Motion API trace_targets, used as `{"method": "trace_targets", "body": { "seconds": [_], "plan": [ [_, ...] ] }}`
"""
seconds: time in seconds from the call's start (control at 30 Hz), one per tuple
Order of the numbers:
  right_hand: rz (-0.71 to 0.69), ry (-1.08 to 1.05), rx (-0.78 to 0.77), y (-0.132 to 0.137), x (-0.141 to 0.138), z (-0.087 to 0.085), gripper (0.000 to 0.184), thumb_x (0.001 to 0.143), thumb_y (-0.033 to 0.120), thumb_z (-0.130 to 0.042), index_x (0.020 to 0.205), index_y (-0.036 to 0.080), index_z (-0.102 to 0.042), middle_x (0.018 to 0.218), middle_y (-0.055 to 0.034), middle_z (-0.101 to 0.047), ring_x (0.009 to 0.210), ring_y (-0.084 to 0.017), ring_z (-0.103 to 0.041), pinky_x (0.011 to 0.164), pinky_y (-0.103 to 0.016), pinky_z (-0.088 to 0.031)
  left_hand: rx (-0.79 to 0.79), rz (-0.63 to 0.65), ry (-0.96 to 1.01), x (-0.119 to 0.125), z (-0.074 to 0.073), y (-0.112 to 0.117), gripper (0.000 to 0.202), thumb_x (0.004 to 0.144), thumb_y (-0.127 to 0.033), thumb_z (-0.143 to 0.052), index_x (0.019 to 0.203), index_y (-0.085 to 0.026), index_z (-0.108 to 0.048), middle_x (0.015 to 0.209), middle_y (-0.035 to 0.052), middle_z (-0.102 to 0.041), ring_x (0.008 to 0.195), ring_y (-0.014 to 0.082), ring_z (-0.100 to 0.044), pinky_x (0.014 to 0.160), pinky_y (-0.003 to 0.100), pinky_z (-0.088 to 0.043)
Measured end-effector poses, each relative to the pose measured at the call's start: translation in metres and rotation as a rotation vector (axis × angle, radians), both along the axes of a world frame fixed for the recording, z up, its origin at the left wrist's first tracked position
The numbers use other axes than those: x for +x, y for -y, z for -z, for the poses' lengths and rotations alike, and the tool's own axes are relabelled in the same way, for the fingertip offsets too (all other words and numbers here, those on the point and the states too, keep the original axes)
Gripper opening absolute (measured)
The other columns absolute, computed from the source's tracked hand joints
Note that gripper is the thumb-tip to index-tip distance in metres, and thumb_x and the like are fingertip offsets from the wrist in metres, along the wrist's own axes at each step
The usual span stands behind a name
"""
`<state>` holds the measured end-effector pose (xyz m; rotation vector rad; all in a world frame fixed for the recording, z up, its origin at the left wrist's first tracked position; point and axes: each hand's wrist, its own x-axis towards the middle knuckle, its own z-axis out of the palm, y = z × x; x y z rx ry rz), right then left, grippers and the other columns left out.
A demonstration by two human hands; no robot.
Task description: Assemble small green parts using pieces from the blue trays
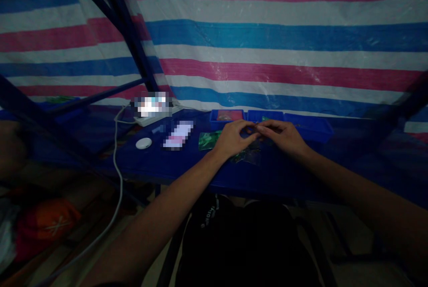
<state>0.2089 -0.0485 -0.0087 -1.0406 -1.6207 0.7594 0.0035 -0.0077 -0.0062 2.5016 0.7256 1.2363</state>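
My left hand (234, 136) and my right hand (281, 134) meet over the blue table, fingertips pinched together. Between the fingertips is something small and dark that I cannot make out. Under the hands lies a clear plastic bag (251, 157) with small greenish pieces. Just left of my left hand rests a green packet (207, 141). Behind the hands stand blue trays; the left tray (213, 118) holds a reddish packet (230, 115), and the right tray (314, 132) is partly hidden by my right hand.
Left on the blue table (187, 169) lie a phone (179, 135), a round white disc (143, 143) and a white power strip (157, 116) with a lit, blurred screen above it. A white cable (117, 162) hangs over the edge. Blue metal posts (133, 46) frame the striped sheet (267, 37). Another person sits at left.
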Motion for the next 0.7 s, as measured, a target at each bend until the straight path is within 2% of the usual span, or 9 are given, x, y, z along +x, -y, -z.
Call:
{"method": "trace_targets", "body": {
  "seconds": [0.13, 0.2, 0.3, 0.37, 0.43, 0.57, 0.7],
  "plan": [
    [0.084, 0.022, 0.02, -0.003, 0.003, 0.001, 0.037, 0.087, 0.059, -0.07, 0.095, 0.024, -0.077, 0.092, -0.0054, -0.076, 0.069, -0.02, -0.069, 0.072, -0.04, -0.058, -0.025, -0.033, -0.006, -0.002, -0.002, 0.0, 0.019, 0.097, -0.027, -0.059, 0.106, -0.02, -0.074, 0.101, 0.0045, -0.078, 0.087, 0.018, -0.071, 0.081, 0.035, -0.055],
    [0.128, 0.026, 0.088, -0.005, 0.006, 0.002, 0.035, 0.085, 0.059, -0.072, 0.092, 0.026, -0.077, 0.098, -0.0059, -0.076, 0.082, -0.023, -0.071, 0.081, -0.043, -0.059, -0.035, -0.037, 0.007, -0.003, -0.003, -0.001, 0.018, 0.097, -0.025, -0.058, 0.103, -0.02, -0.074, 0.097, 0.0039, -0.078, 0.084, 0.0173, -0.07, 0.078, 0.034, -0.055],
    [0.067, 0.079, 0.175, -0.005, 0.006, 0.001, 0.03, 0.087, 0.058, -0.071, 0.091, 0.029, -0.078, 0.113, -0.0051, -0.074, 0.111, -0.027, -0.067, 0.103, -0.05, -0.052, -0.042, -0.021, 0.004, -0.003, -0.003, -0.002, 0.019, 0.097, -0.026, -0.057, 0.103, -0.02, -0.074, 0.097, 0.0041, -0.078, 0.084, 0.0177, -0.07, 0.077, 0.035, -0.055],
    [0.018, 0.101, 0.163, -0.003, 0.006, -0.001, 0.029, 0.089, 0.056, -0.068, 0.096, 0.031, -0.079, 0.115, -0.0046, -0.075, 0.112, -0.027, -0.067, 0.106, -0.051, -0.05, -0.041, -0.023, -0.009, -0.003, -0.002, -0.004, 0.019, 0.098, -0.027, -0.057, 0.104, -0.021, -0.074, 0.098, 0.0046, -0.078, 0.084, 0.0185, -0.07, 0.077, 0.036, -0.055],
    [0.032, 0.09, 0.133, -0.004, 0.007, -0.001, 0.03, 0.09, 0.056, -0.068, 0.1, 0.03, -0.079, 0.111, -0.0051, -0.076, 0.106, -0.027, -0.069, 0.101, -0.05, -0.053, -0.032, -0.039, -0.025, -0.004, -0.001, -0.006, 0.019, 0.098, -0.031, -0.059, 0.106, -0.021, -0.073, 0.099, 0.0056, -0.077, 0.084, 0.0192, -0.07, 0.078, 0.036, -0.055],
    [0.197, 0.053, 0.167, -0.009, 0.015, 0.001, 0.034, 0.09, 0.056, -0.066, 0.106, 0.028, -0.078, 0.113, -0.0061, -0.075, 0.101, -0.028, -0.07, 0.091, -0.049, -0.059, 0.023, -0.064, -0.125, -0.009, 0.004, -0.009, 0.029, 0.094, -0.044, -0.065, 0.108, -0.02, -0.074, 0.106, 0.0088, -0.076, 0.097, 0.0224, -0.07, 0.091, 0.04, -0.055],
    [0.399, 0.184, 0.375, -0.012, 0.029, -0.005, 0.03, 0.094, 0.048, -0.063, 0.111, 0.027, -0.076, 0.123, -0.0089, -0.07, 0.111, -0.029, -0.066, 0.094, -0.048, -0.058, 0.058, -0.052, -0.312, -0.012, 0.007, -0.007, 0.044, 0.086, -0.057, -0.07, 0.109, -0.02, -0.075, 0.112, 0.0103, -0.075, 0.106, 0.0265, -0.069, 0.098, 0.043, -0.052]
  ]
}}
